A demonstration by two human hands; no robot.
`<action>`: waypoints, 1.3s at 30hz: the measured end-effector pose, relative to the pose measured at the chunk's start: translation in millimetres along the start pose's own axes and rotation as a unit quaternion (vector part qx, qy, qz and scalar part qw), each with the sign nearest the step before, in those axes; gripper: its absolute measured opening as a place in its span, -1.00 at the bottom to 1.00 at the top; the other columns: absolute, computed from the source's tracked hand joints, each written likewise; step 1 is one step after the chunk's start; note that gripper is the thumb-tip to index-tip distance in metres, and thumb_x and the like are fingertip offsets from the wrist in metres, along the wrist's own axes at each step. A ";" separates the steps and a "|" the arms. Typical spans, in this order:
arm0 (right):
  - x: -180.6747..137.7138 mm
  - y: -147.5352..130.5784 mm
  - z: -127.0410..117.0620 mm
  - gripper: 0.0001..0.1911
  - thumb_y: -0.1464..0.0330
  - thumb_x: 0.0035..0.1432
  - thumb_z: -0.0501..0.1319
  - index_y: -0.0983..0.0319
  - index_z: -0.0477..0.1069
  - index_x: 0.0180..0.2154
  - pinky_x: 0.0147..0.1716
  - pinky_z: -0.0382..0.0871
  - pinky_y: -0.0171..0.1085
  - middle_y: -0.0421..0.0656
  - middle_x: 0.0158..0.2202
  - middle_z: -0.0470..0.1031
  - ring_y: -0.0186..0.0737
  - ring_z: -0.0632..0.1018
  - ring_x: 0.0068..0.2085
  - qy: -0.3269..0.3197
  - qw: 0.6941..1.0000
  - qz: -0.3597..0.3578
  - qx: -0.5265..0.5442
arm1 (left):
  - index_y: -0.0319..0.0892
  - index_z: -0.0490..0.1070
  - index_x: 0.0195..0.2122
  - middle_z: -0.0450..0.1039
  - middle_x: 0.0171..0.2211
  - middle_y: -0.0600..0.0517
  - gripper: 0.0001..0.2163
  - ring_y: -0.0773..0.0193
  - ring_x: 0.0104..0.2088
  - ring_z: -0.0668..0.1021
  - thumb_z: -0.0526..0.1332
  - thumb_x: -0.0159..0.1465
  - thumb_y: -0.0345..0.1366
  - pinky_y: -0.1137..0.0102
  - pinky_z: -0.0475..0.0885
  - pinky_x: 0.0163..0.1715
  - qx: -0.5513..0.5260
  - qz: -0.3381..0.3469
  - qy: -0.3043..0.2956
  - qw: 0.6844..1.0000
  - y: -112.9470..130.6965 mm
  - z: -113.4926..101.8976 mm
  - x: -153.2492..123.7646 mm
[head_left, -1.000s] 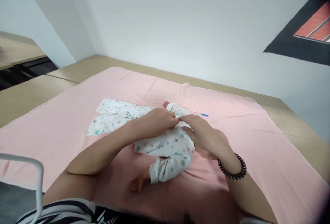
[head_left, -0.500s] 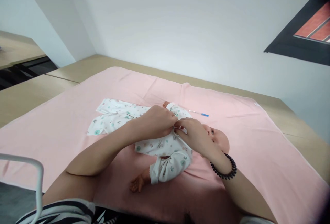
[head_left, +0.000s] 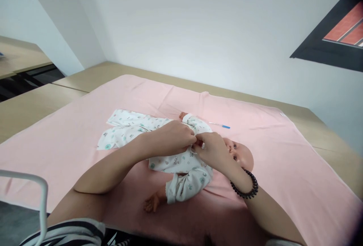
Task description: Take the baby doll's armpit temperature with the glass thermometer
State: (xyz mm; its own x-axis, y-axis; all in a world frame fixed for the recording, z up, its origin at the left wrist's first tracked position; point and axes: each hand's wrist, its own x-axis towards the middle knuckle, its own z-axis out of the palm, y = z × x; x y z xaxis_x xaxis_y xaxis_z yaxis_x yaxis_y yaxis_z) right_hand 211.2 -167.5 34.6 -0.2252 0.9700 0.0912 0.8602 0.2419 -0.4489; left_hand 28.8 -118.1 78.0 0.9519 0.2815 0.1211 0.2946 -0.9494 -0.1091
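A baby doll (head_left: 241, 156) lies on its back on a pink blanket (head_left: 283, 155), head to the right. It wears a white printed romper (head_left: 181, 163) whose legs trail off to the left. My left hand (head_left: 174, 138) and my right hand (head_left: 212, 149) meet over the doll's chest, both pinching the romper's front edge near the collar. A dark bead bracelet (head_left: 245, 187) circles my right wrist. The doll's near arm (head_left: 154, 201) sticks out of a sleeve toward me.
A thin white stick with a blue tip (head_left: 219, 125) lies on the blanket behind the doll. The blanket covers a wooden table (head_left: 34, 106) against a white wall. A white metal rail (head_left: 42, 197) stands at lower left.
My right hand has slid left off the doll's head, which now shows, and closed with the left hand on the romper at the chest.
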 end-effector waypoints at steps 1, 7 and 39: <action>0.6 1.1 0.1 -0.84 0.40 0.06 0.15 0.22 0.33 -0.56 -0.46 0.04 -0.27 -0.21 -0.56 0.42 -0.33 0.31 -0.50 0.002 1.000 -0.003 0.010 | -0.20 0.35 -0.53 0.44 -0.52 0.06 -0.81 0.29 -0.52 0.44 0.16 0.17 -0.57 0.35 0.12 -0.56 0.000 0.002 0.005 1.000 0.7 0.5 -0.3; 3.0 2.3 5.8 -0.85 0.48 -0.07 0.17 0.24 0.26 -0.61 -0.52 0.00 -0.29 -0.26 -0.63 0.32 -0.37 0.27 -0.54 0.004 0.999 0.017 0.045 | -0.21 0.40 -0.50 0.46 -0.51 0.02 -0.78 0.23 -0.49 0.48 0.17 0.17 -0.64 0.34 0.12 -0.56 0.032 0.008 0.000 0.999 7.4 4.6 -1.6; 2.5 -5.7 20.5 -0.85 0.52 0.21 0.22 0.26 0.51 -0.19 -0.04 0.36 -0.15 -0.12 -0.20 0.55 -0.15 0.53 -0.11 0.016 0.983 -0.141 0.115 | -0.21 0.43 -0.44 0.50 -0.46 0.01 -0.82 0.29 -0.53 0.43 0.12 0.26 -0.54 0.35 0.06 -0.56 -0.018 -0.054 -0.133 0.990 -9.7 -18.3 -20.8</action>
State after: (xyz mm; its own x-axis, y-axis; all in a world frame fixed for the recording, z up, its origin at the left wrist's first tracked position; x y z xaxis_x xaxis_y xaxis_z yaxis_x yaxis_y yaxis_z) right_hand 196.3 -166.9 19.2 -0.4231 0.8658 0.2672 0.6383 0.4941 -0.5903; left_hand 4.7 -117.3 94.5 0.9048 0.4044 -0.1335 0.3980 -0.9145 -0.0731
